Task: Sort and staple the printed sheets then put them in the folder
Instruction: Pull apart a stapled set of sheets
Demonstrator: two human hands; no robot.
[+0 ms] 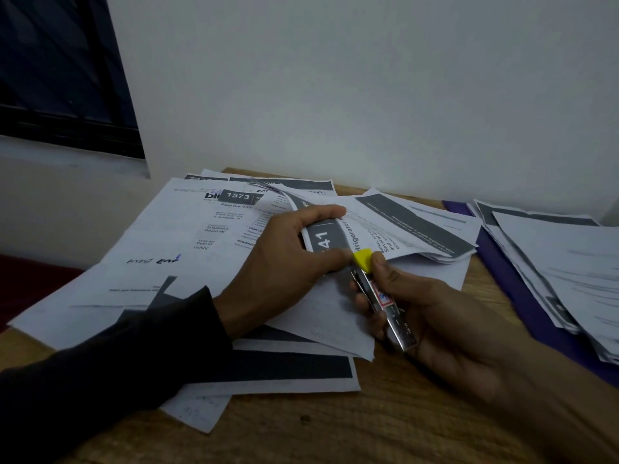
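Step in hand, by judgement: stapling one sorted set, not yet filing it. Item one: left hand, in a dark long sleeve, gripping a curled bundle of white printed sheets with a dark grey header band; index finger laid over the top of the bundle, thumb beneath near its lower corner, fingers partly curled round the paper, so the corner is lifted clear of the sheets below. Item two: right hand, fingers wrapped closely round a small silver metal stapler with a yellow plastic tip and a red-and-white label; thumb lying along its upper side, yellow tip just at the bundle's near corner. Whether the paper already sits inside the stapler's mouth cannot be told. Next move, by judgement: corner seated squarely in the mouth, edges of the sheets kept flush by the left hand, then a firm squeeze. Item three: loose white printed sheets, spread and overlapping, lying on the brown wooden tabletop under and to the left of both hands. Item four: flat purple folder, at the right on the tabletop, well apart from the bundle, bearing a further stack of printed white pages.
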